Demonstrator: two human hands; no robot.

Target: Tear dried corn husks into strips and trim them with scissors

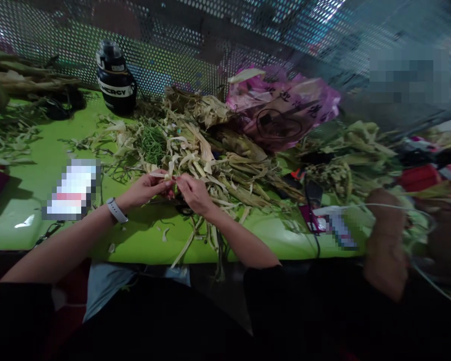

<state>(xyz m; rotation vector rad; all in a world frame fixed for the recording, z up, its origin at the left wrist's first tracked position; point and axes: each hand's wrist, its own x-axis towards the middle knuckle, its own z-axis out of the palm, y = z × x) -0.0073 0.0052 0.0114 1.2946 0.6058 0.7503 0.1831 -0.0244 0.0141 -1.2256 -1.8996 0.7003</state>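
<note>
My left hand (150, 189), with a white band on its wrist, has its fingers closed on a pale leaf strip (170, 170) that looks like dry husk. Close beside it, my right hand (195, 195) pinches at the same strip, fingertips almost touching the left ones. Something small and reddish shows below the fingertips, too unclear to name. Right behind both hands spreads a heap of dry leaves and stalks (195, 143), with a tuft of thin green strands (153, 144) in it. Loose stalks (190, 240) hang over the near edge of the green table (143, 235).
At the back stand a black jug (116, 93) and a pink plastic bag (285, 110) before a perforated metal panel (180, 45). A blurred phone (73, 188) lies left. On the right are another phone (342, 230), a cable, more leaves (361, 145) and another person's arm (386, 240).
</note>
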